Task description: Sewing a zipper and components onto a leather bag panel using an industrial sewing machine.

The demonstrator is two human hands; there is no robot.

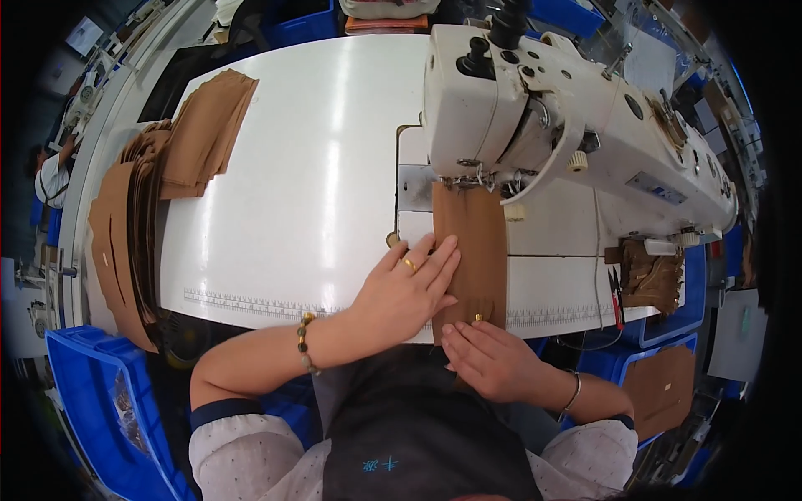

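Note:
A long brown fabric strip (473, 242) lies under the head of the white sewing machine (501, 108) and runs back toward my body. My left hand (409, 292) rests flat on its left edge, fingers stretched out and slightly apart. At the near end of the strip, my right hand (493, 361) has its fingers closed on the fabric, thumb underneath or hidden. A small gold-coloured piece shows by the right fingers; I cannot tell whether it belongs to the hand or the fabric. The needle area is partly covered by the machine head.
Stacked brown fabric pieces (205, 138) lie at the far left, with more brown panels (117, 242) hanging over the table's left edge. Red-and-black snips (616, 299) and a gathered brown bundle (653, 275) sit at the right. Blue bins (109, 401) flank me.

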